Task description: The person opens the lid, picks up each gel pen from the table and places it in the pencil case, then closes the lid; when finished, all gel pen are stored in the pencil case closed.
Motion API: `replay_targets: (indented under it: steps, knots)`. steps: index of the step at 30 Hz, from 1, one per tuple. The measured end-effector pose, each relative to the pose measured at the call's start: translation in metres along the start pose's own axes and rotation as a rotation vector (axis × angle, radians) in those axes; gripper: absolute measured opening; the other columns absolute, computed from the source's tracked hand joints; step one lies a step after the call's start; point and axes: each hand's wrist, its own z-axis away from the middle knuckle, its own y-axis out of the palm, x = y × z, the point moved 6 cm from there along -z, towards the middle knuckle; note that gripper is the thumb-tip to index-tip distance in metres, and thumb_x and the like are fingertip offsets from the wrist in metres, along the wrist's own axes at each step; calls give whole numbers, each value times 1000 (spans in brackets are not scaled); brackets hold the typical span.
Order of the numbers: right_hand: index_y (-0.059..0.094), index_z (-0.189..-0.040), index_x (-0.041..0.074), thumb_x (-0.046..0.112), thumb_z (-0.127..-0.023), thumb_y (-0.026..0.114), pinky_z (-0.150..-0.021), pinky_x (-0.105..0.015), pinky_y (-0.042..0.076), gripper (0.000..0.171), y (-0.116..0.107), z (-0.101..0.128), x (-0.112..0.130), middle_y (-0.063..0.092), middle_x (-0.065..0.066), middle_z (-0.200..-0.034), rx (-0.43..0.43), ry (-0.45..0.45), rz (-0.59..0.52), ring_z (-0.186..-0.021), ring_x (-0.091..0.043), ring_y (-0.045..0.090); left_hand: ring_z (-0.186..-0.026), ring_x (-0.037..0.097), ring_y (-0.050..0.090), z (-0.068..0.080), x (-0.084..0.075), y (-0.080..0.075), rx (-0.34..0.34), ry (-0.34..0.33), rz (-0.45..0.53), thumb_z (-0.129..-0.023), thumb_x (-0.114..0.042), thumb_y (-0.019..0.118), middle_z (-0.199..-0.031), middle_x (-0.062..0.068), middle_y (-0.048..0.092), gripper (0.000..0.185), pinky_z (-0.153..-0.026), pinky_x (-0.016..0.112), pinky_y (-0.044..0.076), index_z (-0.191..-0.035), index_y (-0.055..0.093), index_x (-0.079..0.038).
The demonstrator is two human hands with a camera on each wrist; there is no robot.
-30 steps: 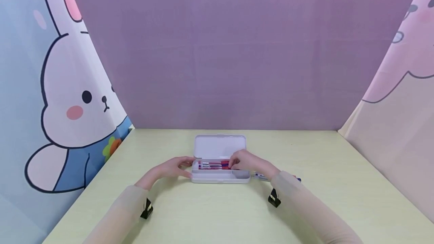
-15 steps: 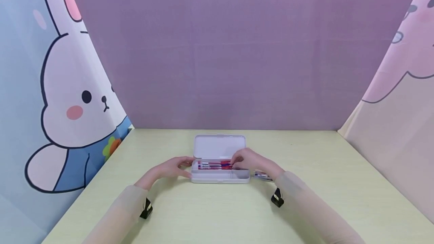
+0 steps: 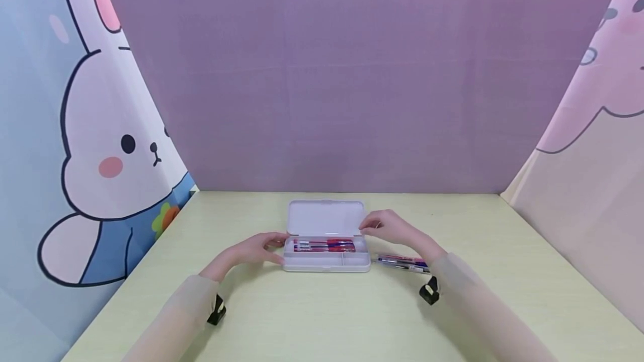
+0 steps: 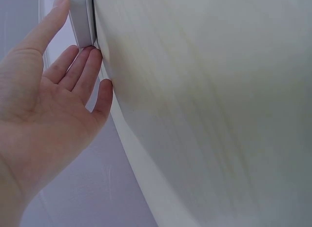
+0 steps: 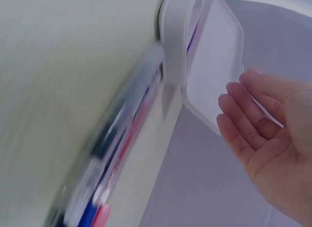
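Note:
In the head view a white pencil case (image 3: 318, 261) stands on the table with its lid (image 3: 326, 218) raised. Several red and blue pens (image 3: 329, 246) lie in its back compartment; the front compartments show bare. My left hand (image 3: 254, 248) holds the case's left end, thumb near the front corner and fingers at the back one, also seen in the left wrist view. At the lid's lower right corner is my right hand (image 3: 389, 227), fingers loosely bent and nothing held. In the right wrist view its fingertips are beside the lid; contact is unclear.
More pens (image 3: 402, 262) lie loose on the table just right of the case, partly near the right forearm. A purple cloth (image 3: 322, 77) stands behind the pale table (image 3: 312, 317), with printed cartoon curtains at both sides.
My right hand has left the pens in the back compartment and moved up and right to the lid's corner, uncovering the case's right end and the loose pens. The left hand stays put.

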Motion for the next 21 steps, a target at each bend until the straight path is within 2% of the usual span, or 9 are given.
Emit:
replay_targets:
  steps: [9,18,21]
  knots:
    - [71,-100,6,17,-90,63,-74,-27,53,17,-23,26,-22,71,-6,-96,-54,90,31,-83,-14,62,-125,36,47,2,-3,0,8,27,2,-82,-27,73,-140,18,46,69,-105,52,37,-139,42,-4]
    - [71,-100,3,19,-89,64,-70,-24,53,21,-37,52,-38,71,-7,-95,-81,111,61,-80,-12,62,-124,37,48,2,-2,1,26,46,-52,-83,-28,71,-140,21,45,71,-105,52,38,-141,40,-2]
    - [70,-101,1,20,-89,63,-70,-24,53,23,-38,61,-43,71,-8,-95,-78,114,60,-80,-11,62,-124,37,48,2,-3,1,27,42,-39,-83,-28,71,-140,21,45,71,-105,52,37,-141,40,-2]
